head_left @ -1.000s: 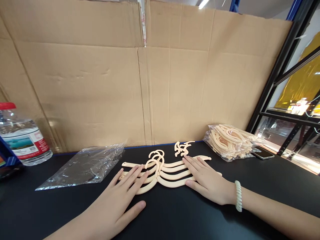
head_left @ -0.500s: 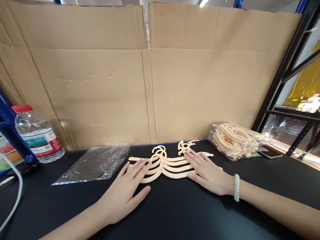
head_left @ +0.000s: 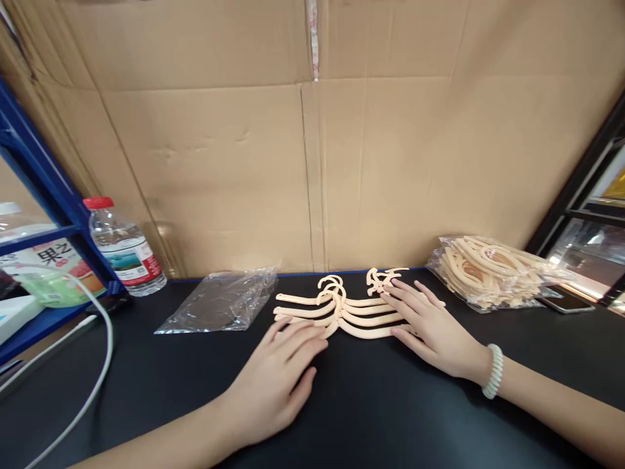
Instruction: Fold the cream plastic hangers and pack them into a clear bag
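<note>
Several cream-coloured hangers [head_left: 367, 321] lie overlapped on the black table, their hooks bunched at the middle and their arms fanned to both sides. My left hand [head_left: 278, 374] rests at the near edge of their left arms, fingers slightly bent and thumb apart. My right hand [head_left: 434, 329], with a pale coiled band at the wrist, lies over the right ends, fingers spread. Small cream pieces [head_left: 381, 280] lie in a little heap just beyond my right fingertips. Neither hand is closed around anything.
A flat clear plastic bag [head_left: 219, 303] lies at the left, with a red-capped water bottle [head_left: 127, 251] behind it. Bagged hangers [head_left: 488, 270] and a phone [head_left: 566, 299] are at the right. A white cable [head_left: 105, 355] curves near a blue shelf frame [head_left: 81, 225]. Cardboard [head_left: 219, 182] stands behind.
The view has turned left and down. My left hand has drawn back toward the near edge of the hangers, its fingers more bent, uncovering their left ends. My right hand still lies over the right ends.
</note>
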A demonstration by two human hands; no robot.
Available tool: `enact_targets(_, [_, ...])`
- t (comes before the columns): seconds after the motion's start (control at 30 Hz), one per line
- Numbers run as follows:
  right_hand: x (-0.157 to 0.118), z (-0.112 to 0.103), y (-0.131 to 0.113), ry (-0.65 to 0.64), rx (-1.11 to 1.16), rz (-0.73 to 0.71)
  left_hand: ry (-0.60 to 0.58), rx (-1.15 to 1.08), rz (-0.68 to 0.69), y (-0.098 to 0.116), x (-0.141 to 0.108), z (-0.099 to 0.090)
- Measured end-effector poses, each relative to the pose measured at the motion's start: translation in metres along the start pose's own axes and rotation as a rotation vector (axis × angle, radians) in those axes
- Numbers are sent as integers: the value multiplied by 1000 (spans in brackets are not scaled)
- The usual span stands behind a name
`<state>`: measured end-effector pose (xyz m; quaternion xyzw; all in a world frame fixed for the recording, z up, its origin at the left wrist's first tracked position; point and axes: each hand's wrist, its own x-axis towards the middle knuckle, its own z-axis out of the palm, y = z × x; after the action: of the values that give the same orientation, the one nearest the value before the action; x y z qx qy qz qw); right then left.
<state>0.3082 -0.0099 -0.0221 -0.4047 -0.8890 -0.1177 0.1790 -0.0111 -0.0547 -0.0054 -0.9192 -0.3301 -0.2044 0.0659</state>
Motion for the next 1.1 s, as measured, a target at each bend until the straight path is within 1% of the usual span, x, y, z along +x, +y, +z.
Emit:
enact_targets(0.07, [1, 2, 4, 56, -21, -30, 38, -60, 27, 6, -1, -4])
enact_targets(0.17, [4, 4, 10, 152, -39, -66, 17, -119, 47, 7, -4, -3])
enact_targets(0.23, [6, 5, 14, 202, -48, -83, 33, -142, 99, 4, -8, 3])
enact_targets(0.33, [9, 5, 18, 238, -63, -109, 123, -137, 168, 0, -15, 15])
enact_targets(0.43, [12, 4, 19, 258, -76, -133, 163, -138, 167, -1, -17, 19])
enact_targets(0.5, [14, 3, 18, 266, -65, -141, 153, -143, 140, 1, -16, 15])
enact_targets(0.67, [13, -1, 10, 283, 40, -144, 15, -118, 8, 8, -8, -2])
enact_targets(0.7, [13, -1, 9, 284, 64, -161, 8, -109, -6, 8, -6, -4])
enact_targets(0.8, [14, -2, 5, 275, 125, -229, 28, -81, -71, 7, -2, -4])
enact_targets(0.87, [15, -1, 5, 284, 183, -249, 29, -43, -137, 5, 0, -2])
enact_targets(1.0, [16, 1, 5, 307, 305, -242, 57, 41, -244, 3, 1, 1])
enact_targets(1.1, [15, 1, 6, 297, 349, -214, 59, 85, -303, 2, 4, 1])
